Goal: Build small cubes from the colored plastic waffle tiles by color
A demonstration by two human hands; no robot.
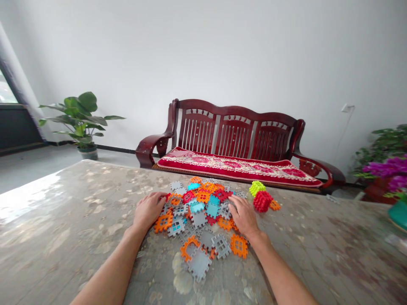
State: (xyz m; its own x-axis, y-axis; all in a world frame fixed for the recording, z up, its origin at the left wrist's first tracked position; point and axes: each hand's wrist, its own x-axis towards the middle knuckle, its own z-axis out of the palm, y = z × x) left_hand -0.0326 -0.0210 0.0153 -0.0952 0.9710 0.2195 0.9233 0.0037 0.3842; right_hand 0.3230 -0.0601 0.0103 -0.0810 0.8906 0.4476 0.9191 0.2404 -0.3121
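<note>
A heap of flat plastic building tiles with notched edges lies between my hands, with grey, orange, red and light blue ones mixed together. At the heap's left edge rests my left hand (150, 209), fingers stretched toward a red tile (168, 196) by the fingertips. My right hand (243, 215) lies on the right edge with its fingers apart, over grey and orange tiles. Neither hand grips anything. Nearest to me are a plain grey tile (199, 263), an orange arch-shaped tile (184, 254) and an orange window tile (238, 245).
Right of the heap stand a red cube (262, 201) and a yellow-green cube (257, 187), beside an orange tile (275, 205). A patterned cloth covers the table (79, 237). Beyond is a wooden bench (235, 131); a teal pot (399, 215) with purple flowers stands at right.
</note>
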